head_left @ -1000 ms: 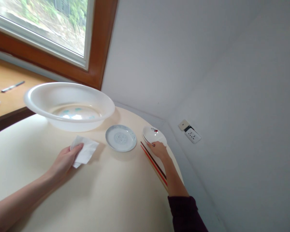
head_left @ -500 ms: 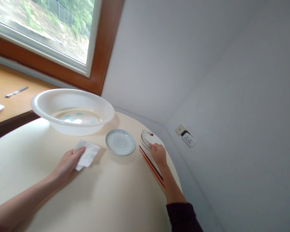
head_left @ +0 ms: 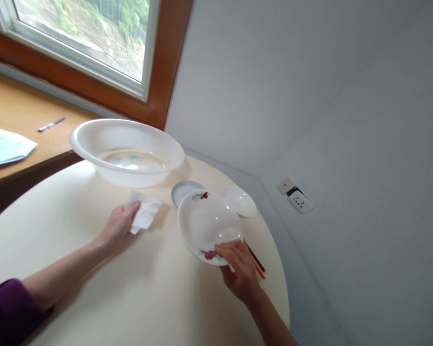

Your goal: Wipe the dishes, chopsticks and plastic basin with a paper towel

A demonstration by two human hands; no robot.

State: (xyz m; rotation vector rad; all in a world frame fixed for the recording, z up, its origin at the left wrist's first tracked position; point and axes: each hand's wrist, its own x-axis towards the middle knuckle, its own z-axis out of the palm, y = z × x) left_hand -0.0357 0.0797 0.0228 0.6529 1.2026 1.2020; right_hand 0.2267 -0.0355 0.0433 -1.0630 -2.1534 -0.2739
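Head view looks down across the table [head_left: 147, 293], perhaps slightly blurred.

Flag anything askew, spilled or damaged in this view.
The wall socket looks poorly seated: a dark gap shows between it and the cream wall plate. No spill shows on the round table; the flowered bowl is tilted, but the right hand is holding it.

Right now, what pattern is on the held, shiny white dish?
The dish has red and grey flowers, in the head view.
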